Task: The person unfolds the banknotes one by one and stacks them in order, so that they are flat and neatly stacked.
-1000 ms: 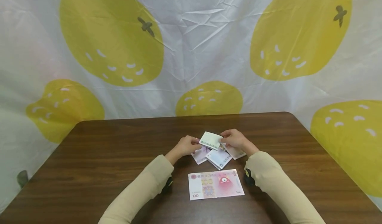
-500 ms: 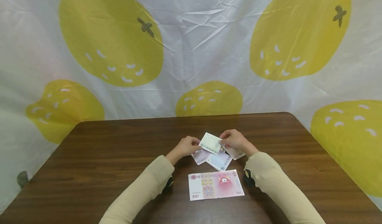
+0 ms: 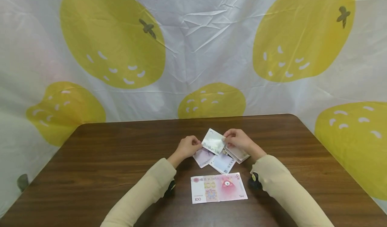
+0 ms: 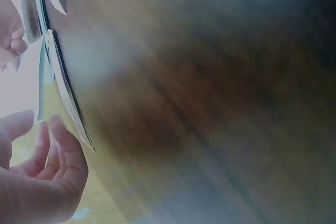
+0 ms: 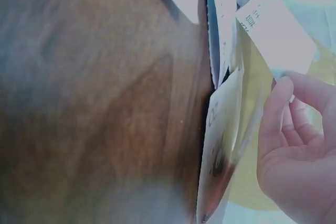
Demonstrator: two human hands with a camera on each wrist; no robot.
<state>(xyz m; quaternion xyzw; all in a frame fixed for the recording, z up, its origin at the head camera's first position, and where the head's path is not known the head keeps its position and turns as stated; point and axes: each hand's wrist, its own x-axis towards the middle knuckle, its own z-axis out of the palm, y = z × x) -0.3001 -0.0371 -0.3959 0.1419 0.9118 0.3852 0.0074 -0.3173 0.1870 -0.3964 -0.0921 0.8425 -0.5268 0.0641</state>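
Over a small pile of folded banknotes, my right hand [image 3: 241, 142] pinches the right corner of a pale folded banknote [image 3: 213, 141] between thumb and fingers. The left hand [image 3: 186, 147] pinches its left corner, and the right wrist view shows the banknote [image 5: 278, 30] raised and tilted. Below it lie a purplish folded banknote [image 3: 202, 158], a bluish one [image 3: 223, 163] and a brownish one [image 3: 239, 154] near the right hand. Closer to the body, a pink 100 banknote [image 3: 227, 188] lies spread flat.
Dark wood-grain table [image 3: 121, 173] stands under everything. A white curtain [image 3: 181, 52] printed with yellow fruit hangs behind its far edge. Each wrist wears a dark band, and both sleeves are cream.
The pale folded banknote has tilted up, its top edge rising and turning, with both hands still on it. The right hand has shifted slightly right. The pink banknote has stayed in place.
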